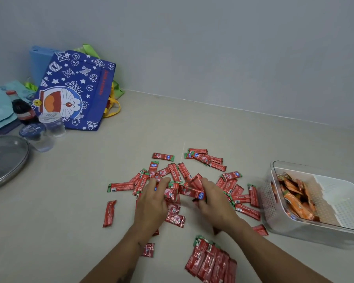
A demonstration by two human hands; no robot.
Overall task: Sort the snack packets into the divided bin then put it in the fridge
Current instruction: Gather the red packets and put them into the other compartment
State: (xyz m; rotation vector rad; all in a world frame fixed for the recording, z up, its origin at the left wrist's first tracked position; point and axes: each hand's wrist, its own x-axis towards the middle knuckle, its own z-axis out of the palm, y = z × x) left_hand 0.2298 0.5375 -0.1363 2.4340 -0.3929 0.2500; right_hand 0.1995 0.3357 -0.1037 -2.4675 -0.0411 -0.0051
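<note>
Red snack packets (pixel 184 186) lay scattered on the beige counter (pixel 70 211), most in a loose pile right under and around both hands. L hand (pixel 152 203) lay palm down on the pile's left part, fingers loosely bent, tips touching packets; couldn't tell if it gripped any. R hand (pixel 214 201) was just beside it on the pile's middle, fingers curled round a red packet w/ blue logo (pixel 194 194).

Count: too many red ones overlapping for an exact no., roughly 40+. A few lay apart: one stray packet (pixel 109 213) well left of the L hand, a small one (pixel 148 250) by the L forearm, and a neat overlapping row of about 6 (pixel 212 260) near the bottom edge, between the forearms.

Divided bin (pixel 274 203) stood to the R of the pile, near the R hand but not touching it: clear outer tub w/ white perforated insert. Its left compartment held a heap of orange packets (pixel 296 199), no. not countable. The white compartment (pixel 339 201) beside it showed only its perforated floor.

Back left: 1 blue cartoon tote bag (pixel 76 88), 1 cola bottle (pixel 22 109), 2 sealed water cups (pixel 45 129), 1 metal tray (pixel 4 158) at the left edge.
</note>
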